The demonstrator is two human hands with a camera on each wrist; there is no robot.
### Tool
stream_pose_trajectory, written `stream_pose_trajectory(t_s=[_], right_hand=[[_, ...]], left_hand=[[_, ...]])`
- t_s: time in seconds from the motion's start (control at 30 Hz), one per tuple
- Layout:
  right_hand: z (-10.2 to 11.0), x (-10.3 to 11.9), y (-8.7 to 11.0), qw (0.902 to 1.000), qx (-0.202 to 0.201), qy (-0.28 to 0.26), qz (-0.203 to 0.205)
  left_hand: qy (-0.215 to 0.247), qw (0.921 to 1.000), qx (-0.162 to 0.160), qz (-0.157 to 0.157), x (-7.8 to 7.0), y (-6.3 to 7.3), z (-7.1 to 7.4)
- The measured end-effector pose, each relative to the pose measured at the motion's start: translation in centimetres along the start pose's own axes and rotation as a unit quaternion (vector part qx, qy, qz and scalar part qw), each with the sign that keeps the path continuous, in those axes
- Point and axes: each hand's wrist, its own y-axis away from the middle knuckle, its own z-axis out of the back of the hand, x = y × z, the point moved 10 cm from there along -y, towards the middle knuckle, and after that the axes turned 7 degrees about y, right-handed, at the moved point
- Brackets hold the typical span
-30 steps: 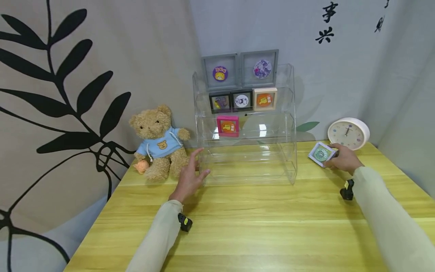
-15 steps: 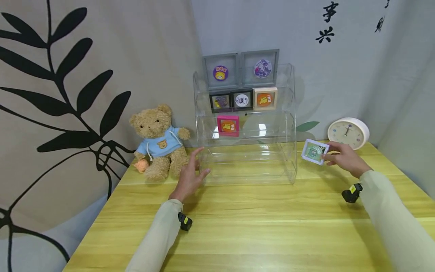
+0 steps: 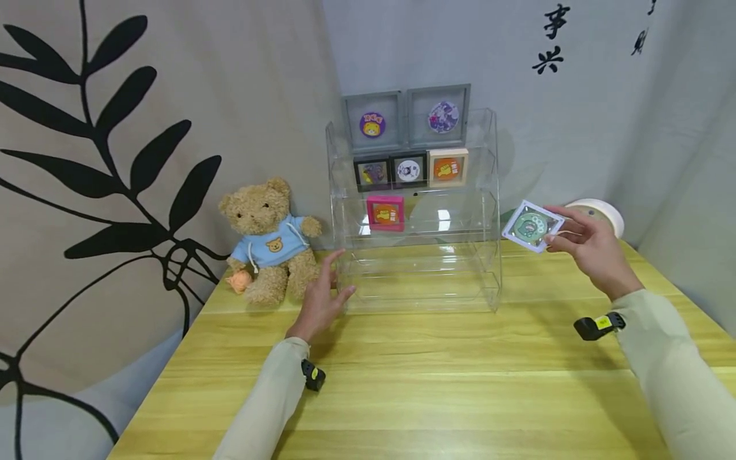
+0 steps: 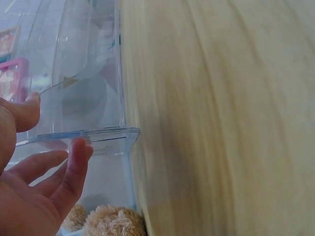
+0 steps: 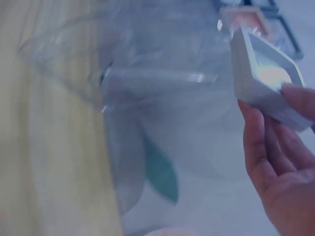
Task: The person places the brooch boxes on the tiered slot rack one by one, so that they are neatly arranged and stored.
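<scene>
My right hand (image 3: 598,252) pinches a small pale lilac square frame (image 3: 533,226) by its right edge, thumb on one side and fingers on the other. A green round badge shows in it. The frame is tilted in the air, to the right of a clear stepped display rack (image 3: 422,303). In the right wrist view the frame (image 5: 246,69) looks thick and whitish. My left hand (image 3: 320,300) holds the rack's left side wall; in the left wrist view the thumb (image 4: 25,112) is on one side of the wall and the fingers (image 4: 74,179) are on the other.
Two grey frames (image 3: 439,142) stand on the rack's top tier, with black and cream frames (image 3: 448,168) below and a pink frame (image 3: 386,213) lower still. A teddy bear (image 3: 270,246) sits left of the rack. Behind my right hand is a white clock (image 3: 609,211).
My right hand has lifted the lilac frame from near the tabletop, up and slightly left, turning it. The clock is now partly covered by the hand. The left hand stays in place.
</scene>
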Motion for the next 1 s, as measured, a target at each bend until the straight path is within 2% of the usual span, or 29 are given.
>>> stream_pose_trajectory(t_s=[0.1,0.27,0.4,0.7,1.0], right_hand=[[-0.2,1.9,-0.2,0.9996,-0.019,-0.022,0.004],[-1.3,4.3,-0.8,0.9994,-0.031,0.015,0.005],[-3.0,6.0,-1.6,0.9994,-0.010,0.023,0.025],[-7.2,9.5,-4.4,0.9913,0.026,0.108,0.070],[-10.7,10.6,-7.1,0.9827,0.047,0.149,0.100]], left_hand=[[0.001,1.0000,-0.001,0.000,0.0,0.0,0.0],[0.002,1.0000,0.000,0.007,0.1,0.0,0.0],[0.001,0.9999,0.001,0.014,0.2,0.1,0.0],[0.005,0.9997,0.001,0.023,0.3,0.2,-0.1],[0.006,0.9998,0.000,0.021,0.3,0.1,-0.2]])
